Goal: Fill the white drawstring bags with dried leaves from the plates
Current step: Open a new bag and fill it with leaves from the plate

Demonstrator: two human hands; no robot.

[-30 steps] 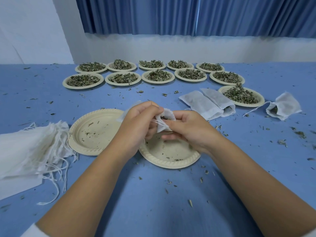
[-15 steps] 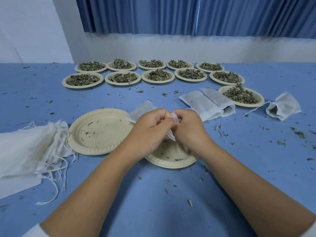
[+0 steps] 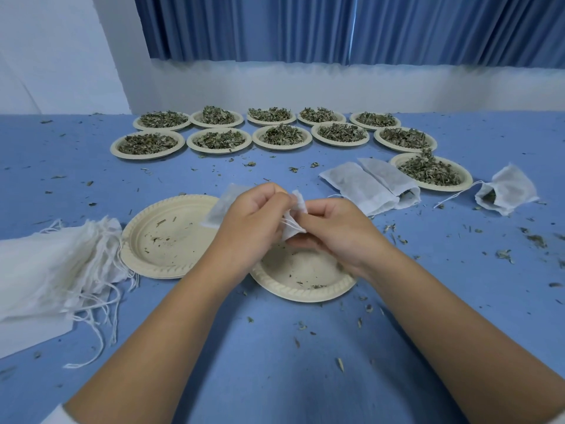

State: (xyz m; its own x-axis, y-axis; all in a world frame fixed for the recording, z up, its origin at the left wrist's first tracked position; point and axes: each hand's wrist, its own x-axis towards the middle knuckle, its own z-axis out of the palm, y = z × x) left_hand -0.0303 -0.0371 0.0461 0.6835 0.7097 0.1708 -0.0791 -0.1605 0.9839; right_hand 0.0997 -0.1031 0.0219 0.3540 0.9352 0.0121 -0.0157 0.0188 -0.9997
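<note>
Blue table (image 3: 275, 377), left hand (image 3: 247, 221), right hand (image 3: 339, 231), fingers of both pinching white bag (image 3: 221, 206)

The table (image 3: 275, 377) is blue, with grey-green crumbs (image 3: 503, 255) all over. The plates (image 3: 159, 272) are pale cream, with a ribbed pattern pressed around the rim. The dried leaves (image 3: 428, 172) on them are dull green and brown. The bag (image 3: 218, 208) I hold is white, slightly see-through; its strings (image 3: 287, 223) are white too. The curtain (image 3: 305, 26) is darker blue, in vertical folds.
</note>
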